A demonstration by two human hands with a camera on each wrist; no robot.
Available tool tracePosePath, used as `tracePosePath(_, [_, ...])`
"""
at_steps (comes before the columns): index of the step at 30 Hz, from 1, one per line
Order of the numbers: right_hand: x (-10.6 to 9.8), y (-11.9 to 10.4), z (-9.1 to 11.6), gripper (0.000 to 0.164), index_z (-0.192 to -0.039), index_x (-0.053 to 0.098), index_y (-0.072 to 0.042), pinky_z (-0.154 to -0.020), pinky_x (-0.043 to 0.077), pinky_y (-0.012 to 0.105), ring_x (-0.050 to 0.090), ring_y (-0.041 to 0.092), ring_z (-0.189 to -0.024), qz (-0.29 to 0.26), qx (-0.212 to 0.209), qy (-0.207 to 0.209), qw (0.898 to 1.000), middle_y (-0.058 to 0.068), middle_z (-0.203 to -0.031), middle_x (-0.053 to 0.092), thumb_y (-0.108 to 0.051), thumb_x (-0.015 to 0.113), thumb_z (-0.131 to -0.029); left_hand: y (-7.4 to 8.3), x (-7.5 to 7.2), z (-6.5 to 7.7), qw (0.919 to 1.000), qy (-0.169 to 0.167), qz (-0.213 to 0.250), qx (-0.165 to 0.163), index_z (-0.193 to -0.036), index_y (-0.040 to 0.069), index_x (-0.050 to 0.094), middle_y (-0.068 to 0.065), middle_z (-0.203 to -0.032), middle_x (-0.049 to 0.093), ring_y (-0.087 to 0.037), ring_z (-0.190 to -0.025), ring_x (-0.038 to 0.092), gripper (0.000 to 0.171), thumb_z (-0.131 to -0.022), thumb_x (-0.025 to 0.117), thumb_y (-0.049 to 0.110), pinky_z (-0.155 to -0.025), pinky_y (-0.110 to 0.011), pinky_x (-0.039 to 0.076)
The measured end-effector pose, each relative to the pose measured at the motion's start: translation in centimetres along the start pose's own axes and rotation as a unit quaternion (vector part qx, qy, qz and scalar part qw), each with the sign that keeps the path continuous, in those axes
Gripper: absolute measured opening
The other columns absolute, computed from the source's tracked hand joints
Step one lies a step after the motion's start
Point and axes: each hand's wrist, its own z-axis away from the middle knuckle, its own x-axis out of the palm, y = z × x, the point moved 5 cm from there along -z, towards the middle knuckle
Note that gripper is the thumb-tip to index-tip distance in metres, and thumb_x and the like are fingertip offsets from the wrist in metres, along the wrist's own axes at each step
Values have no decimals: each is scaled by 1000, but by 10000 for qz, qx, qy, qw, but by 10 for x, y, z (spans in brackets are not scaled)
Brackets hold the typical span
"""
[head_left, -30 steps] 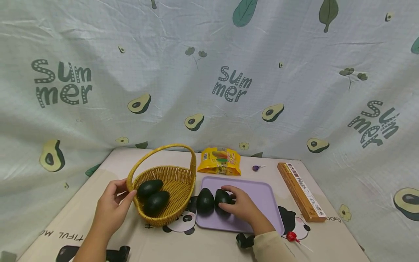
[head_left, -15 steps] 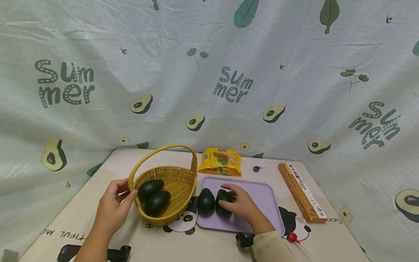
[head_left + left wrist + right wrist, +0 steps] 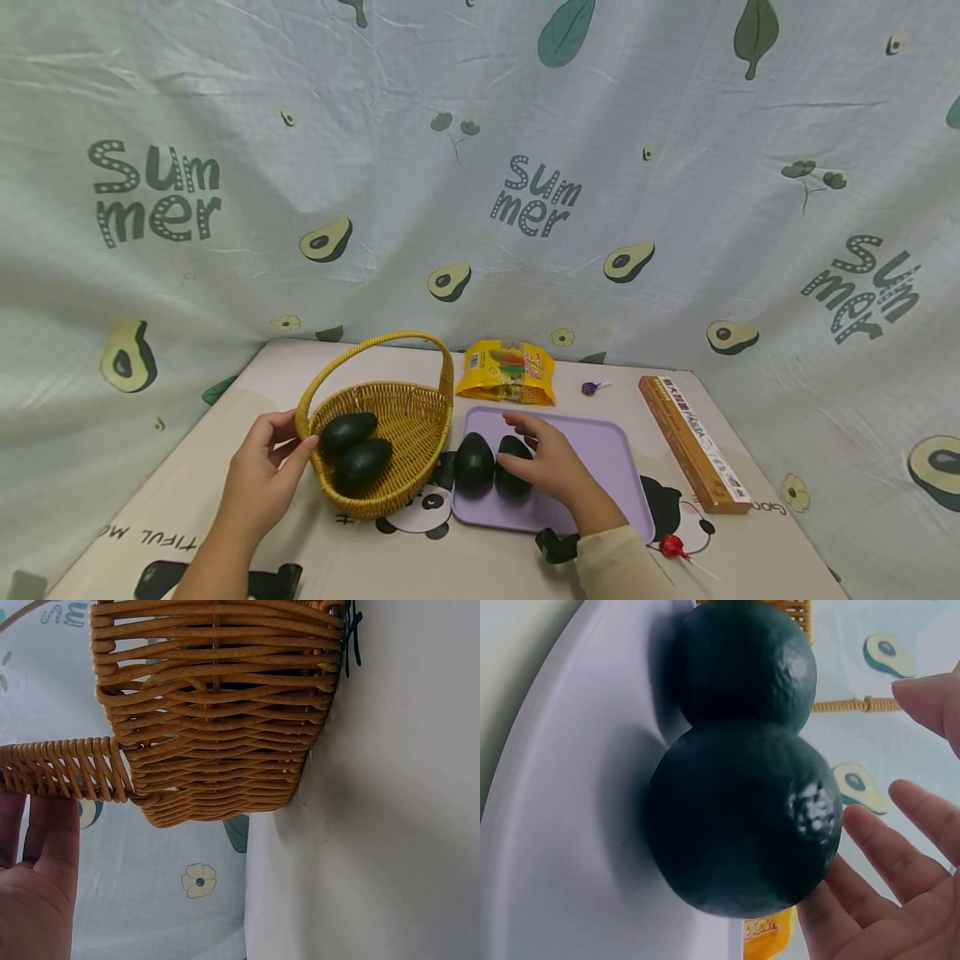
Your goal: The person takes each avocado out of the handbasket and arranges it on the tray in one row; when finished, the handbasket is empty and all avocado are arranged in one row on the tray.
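A yellow wicker basket (image 3: 408, 408) with a tall handle stands on the left of the table. Two dark green avocados (image 3: 362, 467) lie inside it. My left hand (image 3: 262, 471) pinches the foot of its handle between thumb and fingers; in the left wrist view the fingers (image 3: 56, 832) touch the handle (image 3: 67, 769). On a lilac tray (image 3: 592, 450) two more avocados rest side by side, a left one (image 3: 473, 464) and a right one (image 3: 512, 475). Just over the right avocado my right hand (image 3: 555, 467) is spread, thumb and fingers apart, gripping nothing.
Behind the tray lies a yellow snack bag (image 3: 507, 372), with a purple lollipop (image 3: 590, 388) beside it. A long pasta box (image 3: 693, 446) lies at the right, a red lollipop (image 3: 672, 547) near the front. A printed cloth (image 3: 480, 167) hangs behind the table.
My right hand's fingers have spread and risen slightly off the right avocado, which stays on the tray. The left hand keeps its hold on the basket handle. The view has shifted a little.
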Motion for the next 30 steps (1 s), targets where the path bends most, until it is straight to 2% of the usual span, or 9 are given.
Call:
tracePosePath(9, [1,-16,-1,64,-145,56,-17,-117,42,53,54,34,-136,75,-137,-31,9999,9,-144,60,-31,82,-88,-1,1,0,10000,-33,-6,-15,-127,-2,53,-17,-122,62,15,-106,53,35,-96,69,2,-90,1,46])
tracePosePath(17, [4,-30,-5,67,-147,53,-16,-119,40,52,52,37,-138,19,-319,-200,9993,8,-146,58,-27,82,-88,1,-1,0,10000,0,48,11,-128,-3,53,-18,-122,63,14,-106,53,37,-96,71,2,-89,1,46])
tracePosePath(21, [4,-37,-8,65,-146,54,-21,-117,43,52,55,33,-136,20,-254,-208,9995,4,-145,60,-27,82,-88,1,-1,0,10000,18,59,22,-128,-2,53,-18,-121,63,14,-105,53,38,-95,71,2,-89,0,47])
tracePosePath(25, [6,-44,-11,64,-146,54,-24,-115,44,53,57,32,-134,-212,-256,-283,9990,4,-144,61,-28,82,-88,0,-1,0,10000,46,72,11,-127,-3,54,-18,-119,64,14,-104,54,37,-95,72,2,-88,0,48])
tracePosePath(30, [8,-55,-18,60,-144,55,-24,-116,43,53,56,33,-134,-450,-472,-456,9968,5,-145,59,-28,81,-90,0,-1,-1,9999,113,104,56,-124,-3,56,-18,-118,64,14,-103,55,35,-94,73,1,-87,-1,49])
